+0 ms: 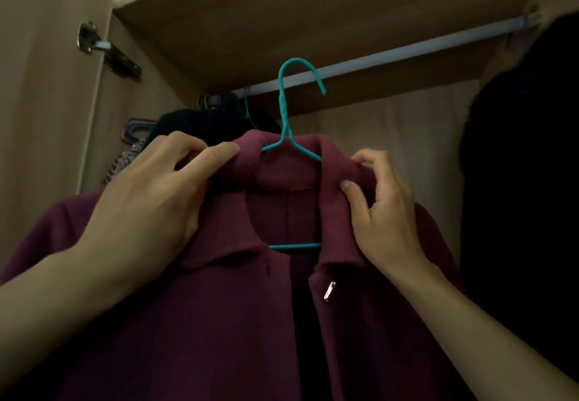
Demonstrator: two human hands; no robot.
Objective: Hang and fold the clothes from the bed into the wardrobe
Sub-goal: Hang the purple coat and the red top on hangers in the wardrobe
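1. Inside a brown wardrobe point(391, 137), a pale rail point(407, 53) runs under the top panel, with dark clothes point(200, 125) hanging at its left end.
2. A maroon jacket point(219, 306) sits on a teal hanger point(285, 112). The hook overlaps the rail, but whether it rests there is unclear.
3. The left hand point(150, 200) and the right hand point(385, 212) each pinch the collar on their own side, fingers curled.

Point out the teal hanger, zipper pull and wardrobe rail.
teal hanger point(283, 111), head view, twisted neck.
zipper pull point(329, 291), head view, metal tab.
wardrobe rail point(407, 51), head view, bare middle stretch.
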